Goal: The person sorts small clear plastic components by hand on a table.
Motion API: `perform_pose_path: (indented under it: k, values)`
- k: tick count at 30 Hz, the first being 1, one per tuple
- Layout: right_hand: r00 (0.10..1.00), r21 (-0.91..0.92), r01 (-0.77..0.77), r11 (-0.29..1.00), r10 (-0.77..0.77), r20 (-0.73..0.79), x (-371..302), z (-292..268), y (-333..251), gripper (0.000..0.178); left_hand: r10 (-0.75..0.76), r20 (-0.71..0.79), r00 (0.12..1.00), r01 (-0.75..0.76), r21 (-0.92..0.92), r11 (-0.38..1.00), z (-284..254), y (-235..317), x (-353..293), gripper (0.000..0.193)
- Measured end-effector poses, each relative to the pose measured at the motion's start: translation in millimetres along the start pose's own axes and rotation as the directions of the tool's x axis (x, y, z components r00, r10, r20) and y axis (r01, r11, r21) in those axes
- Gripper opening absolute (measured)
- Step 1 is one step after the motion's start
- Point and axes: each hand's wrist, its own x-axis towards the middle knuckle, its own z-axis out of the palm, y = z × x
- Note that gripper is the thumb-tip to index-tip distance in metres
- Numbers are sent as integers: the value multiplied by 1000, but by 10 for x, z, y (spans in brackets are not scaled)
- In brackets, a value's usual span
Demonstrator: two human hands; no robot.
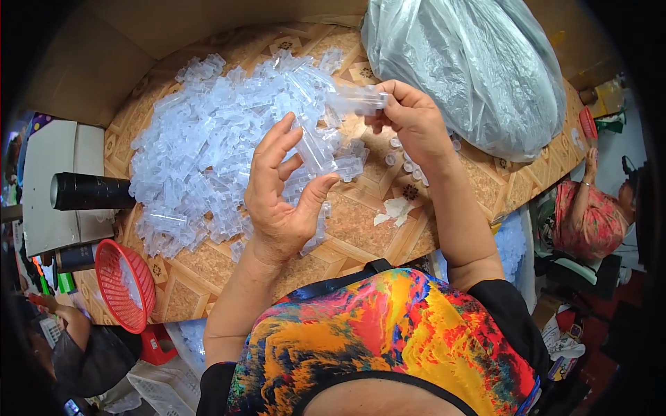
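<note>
My right hand (415, 119) pinches one end of a clear plastic tube (355, 101); its far end is blurred over the pile. The fingers of my left hand (281, 187) are spread, with a second clear plastic tube (316, 149) spanning the gap between thumb and fingertips. It looks gripped lengthwise, though the contact at its upper end is hard to make out. Behind my left hand, a large heap of similar clear plastic pieces (198, 145) covers the table. Several small round translucent pieces (409, 166) lie beneath my right wrist.
A bulging grey plastic bag (479, 76) rests on the patterned table (368, 239) at the far right. At the left edge are a red basket (125, 315) and a black cylinder (90, 191). Torn white scraps (394, 211) lie near me. Other people sit at both sides.
</note>
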Motion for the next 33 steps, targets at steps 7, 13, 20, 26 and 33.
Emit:
perform_pose_path:
  k: [7, 13, 20, 26, 33]
  values:
    - [957, 154, -238, 959, 205, 206, 23, 4, 160, 21, -196, 49, 979, 202, -307, 930, 23, -47, 41, 67]
    - [923, 184, -375, 908, 348, 166, 39, 87, 187, 33, -135, 65, 989, 144, -180, 973, 42, -122, 5, 67]
    - [926, 101, -369, 924, 356, 129, -24, 225, 78, 44, -138, 70, 988, 146, -115, 983, 68, -178, -31, 65]
    - [968, 158, -218, 963, 193, 158, -7, 46, 99, 46, -110, 81, 991, 125, -217, 968, 75, -192, -30, 63]
    - [927, 199, -311, 929, 251, 279, -156, 325, 173, 47, -117, 129, 985, 154, -331, 931, 127, -145, -61, 62]
